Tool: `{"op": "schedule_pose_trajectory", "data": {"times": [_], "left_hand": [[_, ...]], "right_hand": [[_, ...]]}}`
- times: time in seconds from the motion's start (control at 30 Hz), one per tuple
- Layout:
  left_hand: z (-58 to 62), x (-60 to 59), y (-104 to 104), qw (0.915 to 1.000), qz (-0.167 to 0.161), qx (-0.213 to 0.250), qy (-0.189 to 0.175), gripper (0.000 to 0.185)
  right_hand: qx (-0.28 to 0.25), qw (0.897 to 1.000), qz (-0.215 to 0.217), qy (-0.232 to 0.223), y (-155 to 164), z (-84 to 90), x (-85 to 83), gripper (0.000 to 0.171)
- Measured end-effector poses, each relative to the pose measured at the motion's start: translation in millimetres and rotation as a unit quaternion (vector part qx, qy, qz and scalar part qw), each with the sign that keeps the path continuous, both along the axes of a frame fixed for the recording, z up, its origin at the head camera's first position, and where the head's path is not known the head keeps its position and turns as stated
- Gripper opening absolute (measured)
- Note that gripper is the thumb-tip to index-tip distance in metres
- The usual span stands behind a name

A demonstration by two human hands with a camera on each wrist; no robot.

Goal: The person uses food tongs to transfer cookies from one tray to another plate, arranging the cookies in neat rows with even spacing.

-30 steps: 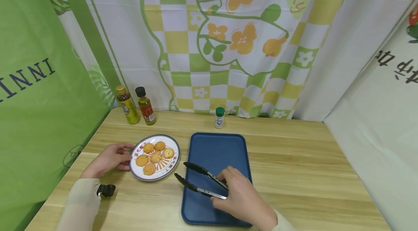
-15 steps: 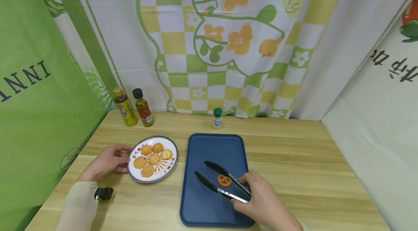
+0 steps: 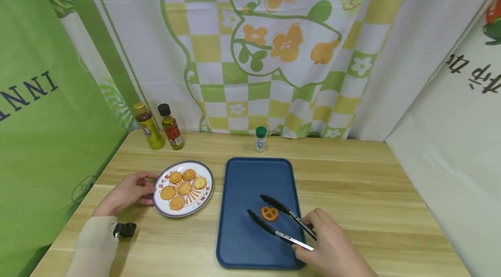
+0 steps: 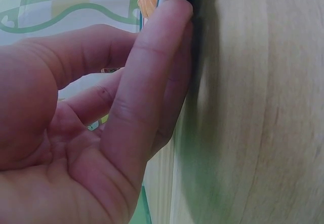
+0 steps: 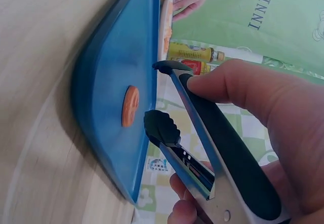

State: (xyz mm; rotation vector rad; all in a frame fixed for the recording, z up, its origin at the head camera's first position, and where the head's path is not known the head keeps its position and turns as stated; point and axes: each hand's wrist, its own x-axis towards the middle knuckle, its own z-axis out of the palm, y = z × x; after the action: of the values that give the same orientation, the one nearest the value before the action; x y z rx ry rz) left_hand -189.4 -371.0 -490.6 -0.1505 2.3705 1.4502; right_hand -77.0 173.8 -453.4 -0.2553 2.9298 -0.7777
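Observation:
My right hand [image 3: 332, 242] holds a pair of black-tipped metal tongs [image 5: 223, 153], thumb on one arm and fingers against the other. The arms of the tongs stand apart with nothing between their tips. Beneath them, a small pretzel [image 3: 269, 213] lies on the blue tray [image 3: 254, 181]. On the left, my left hand [image 3: 131, 192] touches the rim of a round white plate [image 3: 203, 203] that bears several cookies [image 3: 185, 188]. The left wrist view shows long, fairly straight fingers [image 4: 136, 97] with tips right at the plate's edge.
Two sauce bottles, one yellow [image 3: 150, 129] and one with a red label [image 3: 172, 131], stand at the table's back left. A green-capped shaker [image 3: 260, 139] is behind the tray. A patterned curtain [image 3: 270, 72] hangs behind the wooden table [image 3: 352, 185].
My right hand has drawn the tongs rightward from near the plate's side to over the tray's right part. The pretzel, not visible at first, now shows on the tray. My left hand stays at the plate.

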Motion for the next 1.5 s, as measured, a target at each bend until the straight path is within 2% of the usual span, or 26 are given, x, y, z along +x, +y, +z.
{"op": "schedule_pose_trajectory", "data": {"times": [0.3, 0.53, 0.63, 0.97, 1.23, 1.3, 1.5], "left_hand": [[1.9, -1.2, 3, 0.9999, -0.003, -0.009, 0.004, 0.054], [5.8, 0.0, 4, 1.0, -0.005, -0.006, 0.005, 0.054], [5.2, 0.6, 4, 1.0, -0.005, 0.0, 0.005, 0.053], [2.7, 1.3, 2, 1.0, -0.001, 0.003, 0.005, 0.054], [2.8, 1.6, 1, 1.0, 0.0, 0.004, 0.005, 0.054], [2.7, 1.4, 1, 1.0, 0.002, 0.005, 0.004, 0.054], [1.7, 1.3, 2, 1.0, 0.004, 0.006, 0.001, 0.054]], "right_hand": [[0.009, 1.0, 0.0, -0.003, 18, -8.4, 5.7, 0.054], [0.032, 0.999, 0.001, 0.041, 31, -17.3, 14.7, 0.055], [0.038, 0.998, 0.0, 0.046, 32, -18.0, 16.4, 0.056], [0.047, 0.999, 0.002, 0.022, 31, -13.7, 13.3, 0.051], [0.026, 0.998, 0.012, 0.059, 25, -11.5, 6.8, 0.043], [0.027, 0.998, 0.007, 0.056, 21, -10.2, 3.5, 0.041], [0.033, 0.999, -0.009, 0.0, 11, -6.0, -8.5, 0.04]]}}
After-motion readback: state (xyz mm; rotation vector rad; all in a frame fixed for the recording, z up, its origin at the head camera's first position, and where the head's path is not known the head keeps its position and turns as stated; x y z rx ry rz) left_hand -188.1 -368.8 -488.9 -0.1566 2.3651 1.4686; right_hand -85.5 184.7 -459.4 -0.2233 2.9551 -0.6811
